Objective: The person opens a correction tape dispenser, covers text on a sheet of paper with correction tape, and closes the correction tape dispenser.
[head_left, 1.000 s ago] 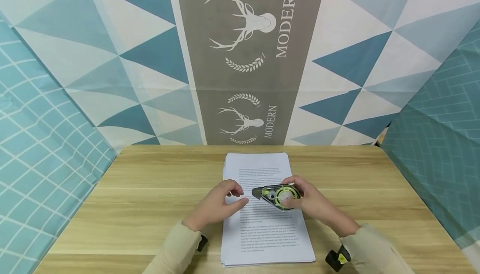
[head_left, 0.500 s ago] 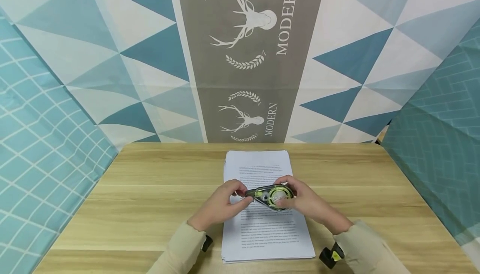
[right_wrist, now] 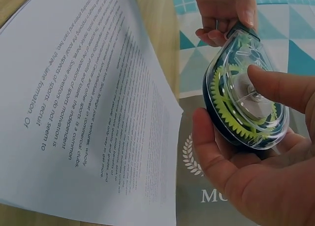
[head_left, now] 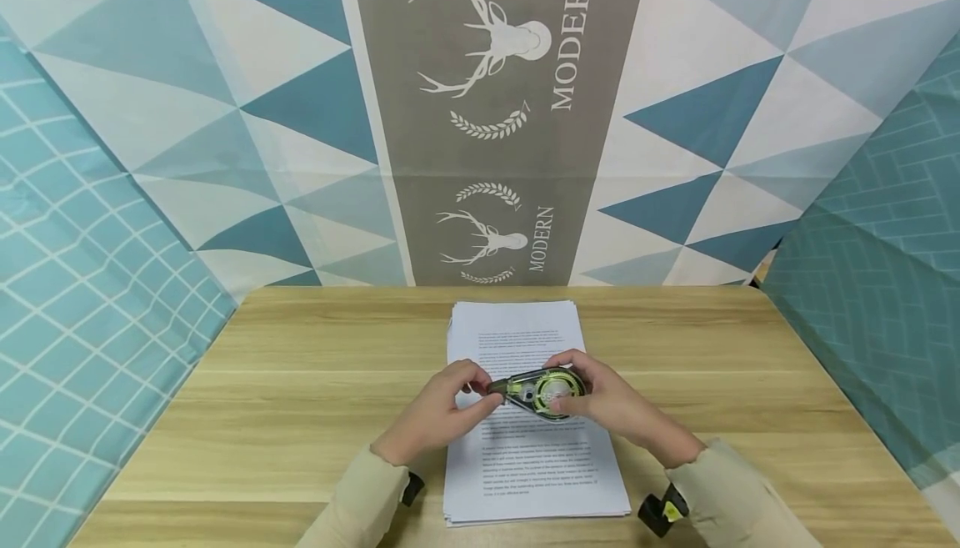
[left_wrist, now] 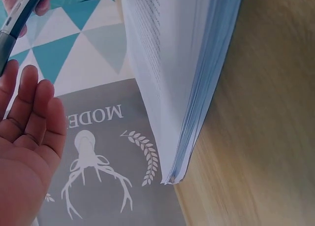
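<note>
A clear, green-geared correction tape is gripped by the right hand; its dark tip is pinched by the left hand. Printed sheets are stacked beneath both.

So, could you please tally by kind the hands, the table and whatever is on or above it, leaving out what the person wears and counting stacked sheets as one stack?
Hands: 2, the left hand and the right hand
Tape dispenser: 1
Paper stack: 1
Table: 1
Total: 5
</note>
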